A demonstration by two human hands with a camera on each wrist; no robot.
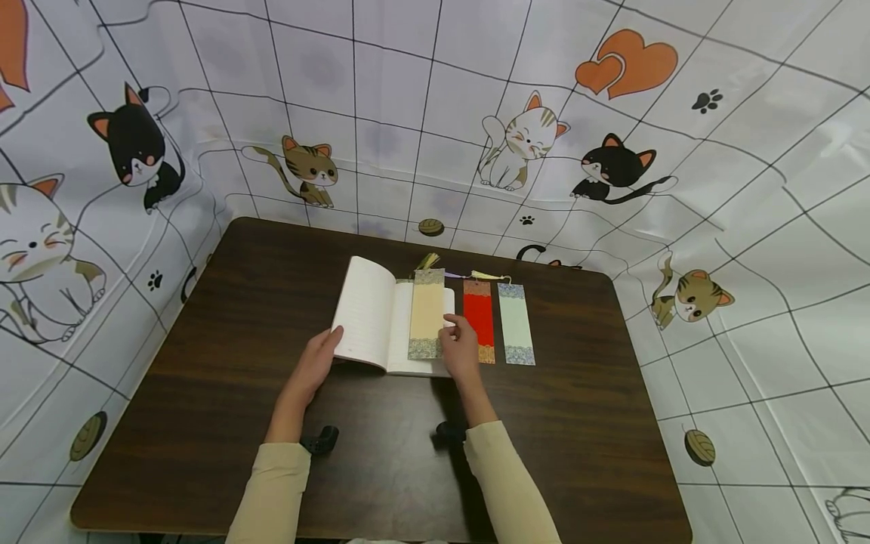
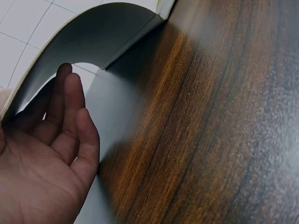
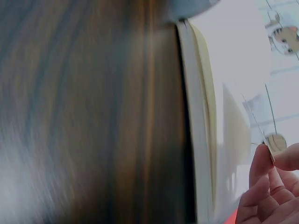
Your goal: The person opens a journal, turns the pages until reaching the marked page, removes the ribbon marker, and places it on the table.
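An open notebook [image 1: 363, 317] with blank-looking pages lies on the table, its left side lifted and curving. My left hand [image 1: 316, 363] holds that left edge, thumb over the page; in the left wrist view the fingers [image 2: 74, 98] are behind the dark cover [image 2: 103, 35]. Between thumb and fingertips, my right hand [image 1: 462, 351] pinches a cream-yellow bookmark [image 1: 428, 310] by its right edge, over the right-hand page. The bookmark has patterned ends and a green-yellow tassel [image 1: 428, 261] at its top. In the right wrist view, the right hand [image 3: 275, 191] grips the bookmark seen edge-on.
A red bookmark [image 1: 481, 317] and a pale green bookmark [image 1: 517, 325] lie right of the notebook, with tassels near their top ends. They rest on a dark wooden table [image 1: 584, 423]. Behind it hangs a white gridded sheet [image 1: 387, 98] with cartoon cats.
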